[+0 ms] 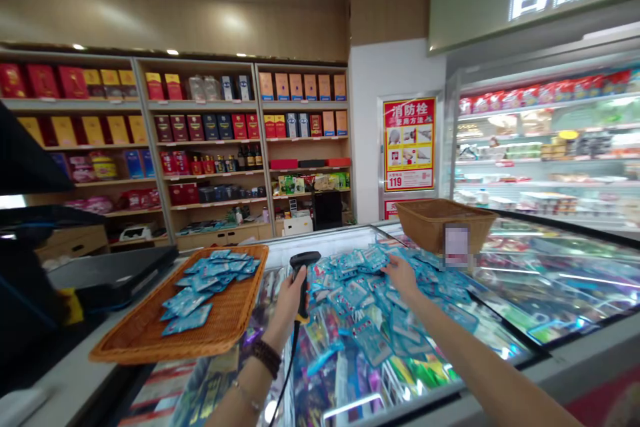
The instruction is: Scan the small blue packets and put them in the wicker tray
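Observation:
My left hand (291, 297) is wrapped round the handle of a black barcode scanner (304, 258), whose cable hangs down past my wrist. A large heap of small blue packets (357, 287) lies spread over the glass top of a freezer. At the heap's upper right, my right hand (401, 276) touches the packets with its fingers bent together; whether one is pinched is too small to tell. To the left, a shallow orange wicker basket (245, 320) holds a smaller pile of blue packets (200, 287).
A deeper brown basket (425, 230) with a label stands behind the heap on the right. Dark equipment (110, 273) sits left of the wicker basket. Shelves of boxes (210, 107) line the back wall, and a lit chiller (550, 140) stands at the right.

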Demonstrator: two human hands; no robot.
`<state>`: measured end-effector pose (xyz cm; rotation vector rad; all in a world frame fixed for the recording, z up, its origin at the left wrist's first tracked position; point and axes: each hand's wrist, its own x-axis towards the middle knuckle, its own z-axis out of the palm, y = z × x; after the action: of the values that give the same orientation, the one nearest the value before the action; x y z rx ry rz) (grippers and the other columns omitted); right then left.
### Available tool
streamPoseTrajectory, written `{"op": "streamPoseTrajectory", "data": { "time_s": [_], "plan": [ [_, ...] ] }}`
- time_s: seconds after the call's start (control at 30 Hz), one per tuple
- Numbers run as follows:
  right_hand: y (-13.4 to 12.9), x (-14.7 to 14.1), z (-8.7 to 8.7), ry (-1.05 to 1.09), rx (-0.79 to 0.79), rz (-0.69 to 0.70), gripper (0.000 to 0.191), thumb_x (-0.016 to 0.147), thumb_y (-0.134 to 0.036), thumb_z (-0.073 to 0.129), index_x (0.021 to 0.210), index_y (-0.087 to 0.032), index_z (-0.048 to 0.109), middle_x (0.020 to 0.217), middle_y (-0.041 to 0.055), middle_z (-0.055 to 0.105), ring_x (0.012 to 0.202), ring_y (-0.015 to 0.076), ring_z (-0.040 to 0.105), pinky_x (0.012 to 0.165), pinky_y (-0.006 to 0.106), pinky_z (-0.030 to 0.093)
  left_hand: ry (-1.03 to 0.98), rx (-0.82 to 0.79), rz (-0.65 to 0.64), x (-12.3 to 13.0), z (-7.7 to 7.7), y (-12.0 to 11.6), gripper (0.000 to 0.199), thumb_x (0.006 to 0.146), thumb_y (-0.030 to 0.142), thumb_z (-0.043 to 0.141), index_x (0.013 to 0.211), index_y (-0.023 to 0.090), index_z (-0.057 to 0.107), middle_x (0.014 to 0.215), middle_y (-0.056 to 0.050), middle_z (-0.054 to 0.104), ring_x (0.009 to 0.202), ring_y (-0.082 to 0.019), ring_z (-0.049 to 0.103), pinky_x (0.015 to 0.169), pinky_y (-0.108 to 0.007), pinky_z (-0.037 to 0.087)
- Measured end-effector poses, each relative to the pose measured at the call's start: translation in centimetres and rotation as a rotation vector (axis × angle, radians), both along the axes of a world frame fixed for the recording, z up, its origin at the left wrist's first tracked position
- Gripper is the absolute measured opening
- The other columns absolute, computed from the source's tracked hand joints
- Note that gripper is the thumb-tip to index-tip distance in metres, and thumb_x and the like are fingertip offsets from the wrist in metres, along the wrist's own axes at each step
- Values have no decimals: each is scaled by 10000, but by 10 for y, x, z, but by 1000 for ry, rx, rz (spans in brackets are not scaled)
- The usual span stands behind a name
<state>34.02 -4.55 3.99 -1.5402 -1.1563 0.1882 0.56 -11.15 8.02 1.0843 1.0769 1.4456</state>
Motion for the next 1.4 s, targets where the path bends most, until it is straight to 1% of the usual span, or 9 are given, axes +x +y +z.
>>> {"op": "streamPoseTrajectory", "data": {
  "time_s": [0.17,0.37,0.5,0.63,0.8,0.9,1.1,1.23,1.4],
  "plan": [
    [2,10,-2,-12,39,-87,474,848,-270,736,1285,-199,903,1526,280,851,1577,509,746,1345,725,578,-13,68,7,10,2,5,850,599,1007,985,755,260,611,571,41,584,419,-124,514,415,-247,373],
    [26,-54,-12,-7,188,44,459,963,-288,635,1341,-224,888,1552,213,782,1408,390,806,1308,613,644,-43,91,67,-32,14,-1,843,650,1001,989,787,248,637,617,38,612,472,-119,549,436,-231,399],
    [47,-149,-16,6,247,305,453,991,-253,578,1316,-203,890,1536,216,761,1125,325,865,1163,586,726,-77,114,170,-86,18,-13,850,683,1016,970,787,246,627,625,44,597,486,-117,541,450,-238,407],
    [53,-277,-9,-64,219,581,471,1012,-193,560,1345,-230,892,1476,160,826,1198,301,866,1194,524,708,-76,116,328,-155,10,-27,875,654,1051,953,792,257,615,623,45,594,481,-121,530,454,-251,414],
    [38,-431,2,-218,-97,770,405,1068,-175,689,1421,-212,884,1470,150,896,1323,302,879,1240,414,654,-37,110,542,-236,-9,-41,882,669,1091,898,750,272,583,586,42,559,471,-124,500,448,-257,405],
    [29,-490,2,-316,-244,782,382,1090,-241,783,1456,-184,873,1504,194,891,1401,347,865,1214,406,645,-27,90,609,-266,-19,-43,863,719,1085,865,718,274,569,553,42,532,450,-120,472,446,-254,407],
    [30,-515,-10,-451,-350,780,541,944,-278,975,1461,-156,870,1479,224,894,1424,390,840,1156,391,621,10,52,630,-275,-36,-36,887,731,1135,801,724,276,581,517,39,529,415,-137,484,431,-270,412],
    [36,-503,-14,-364,-372,820,289,978,-170,863,1242,-246,951,1198,103,964,1225,314,905,1021,326,631,41,65,629,-268,-38,-34,875,754,1117,827,728,274,592,531,29,548,419,-145,513,427,-276,404],
    [36,-498,-13,-300,-409,778,296,1127,-268,680,1173,-244,971,1288,128,963,1301,315,893,1010,325,636,34,7,593,-268,-31,-37,864,781,1096,830,689,278,567,531,26,529,431,-143,500,436,-280,395]
  ]
}}
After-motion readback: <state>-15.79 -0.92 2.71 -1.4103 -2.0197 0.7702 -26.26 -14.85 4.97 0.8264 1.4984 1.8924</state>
